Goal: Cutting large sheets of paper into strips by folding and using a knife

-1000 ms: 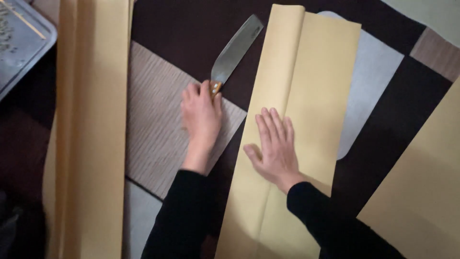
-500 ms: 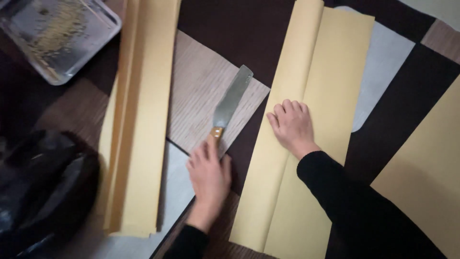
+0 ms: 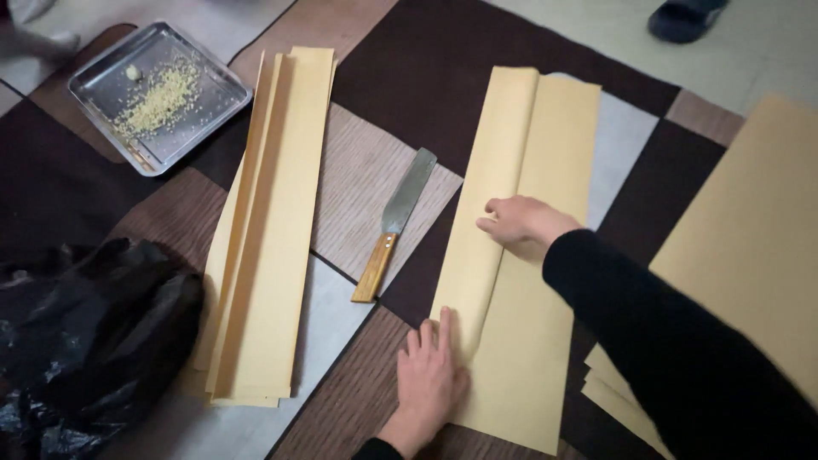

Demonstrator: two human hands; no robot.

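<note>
A long folded sheet of yellow paper (image 3: pixel 545 145) lies on the patterned floor mat (image 3: pixel 426 68). My left hand (image 3: pixel 432 375) rests flat on the paper's near left edge, fingers together. My right hand (image 3: pixel 521 223) presses on the fold farther up, fingers curled over the folded flap. A flat-bladed knife with a wooden handle (image 3: pixel 396 223) lies on the mat just left of the paper, untouched.
A stack of folded yellow strips (image 3: pixel 273 230) lies to the left. A metal tray (image 3: pixel 94 81) with yellow crumbs sits at the far left. A black plastic bag (image 3: pixel 85 332) is at the near left. More yellow paper (image 3: pixel 750 230) lies at the right. A dark shoe (image 3: pixel 682 17) is at the top.
My left hand let go of the knife and moved onto the paper's near edge. The view has pulled back and shifted, showing the tray and bag.
</note>
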